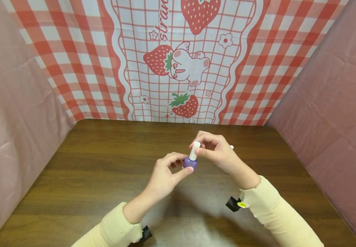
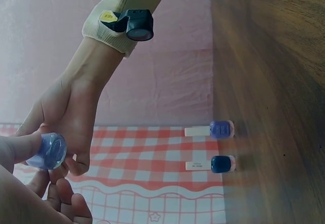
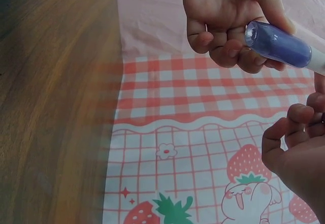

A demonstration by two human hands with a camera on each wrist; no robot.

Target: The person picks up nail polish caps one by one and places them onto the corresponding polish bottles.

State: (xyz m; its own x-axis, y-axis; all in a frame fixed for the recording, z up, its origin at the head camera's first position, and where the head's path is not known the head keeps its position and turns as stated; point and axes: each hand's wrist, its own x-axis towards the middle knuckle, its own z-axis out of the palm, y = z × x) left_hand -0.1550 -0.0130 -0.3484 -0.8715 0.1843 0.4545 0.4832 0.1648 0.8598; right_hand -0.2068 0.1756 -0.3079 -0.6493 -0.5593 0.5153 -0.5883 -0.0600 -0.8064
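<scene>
Above the table, my left hand [image 1: 165,175] holds a purple nail polish bottle [image 1: 190,164] between thumb and fingers. My right hand [image 1: 216,151] pinches its long white cap [image 1: 195,151], which sits on the bottle's neck. The bottle leans slightly, cap end up. In the right wrist view the clear glass base of the bottle [image 3: 279,45] faces outward, with the left hand [image 3: 223,16] around it and the right hand [image 3: 299,153] at the cap end. Seen from the left wrist, the bottle [image 2: 48,151] shows its round base, and the cap is hidden.
Two more nail polish bottles stand on the wooden table [image 1: 103,164], one purple [image 2: 221,129] and one dark blue [image 2: 222,164], both white-capped. In the head view only a white cap tip [image 1: 231,146] shows behind the right hand. A strawberry-print cloth [image 1: 184,68] hangs at the back, pink cloths at both sides.
</scene>
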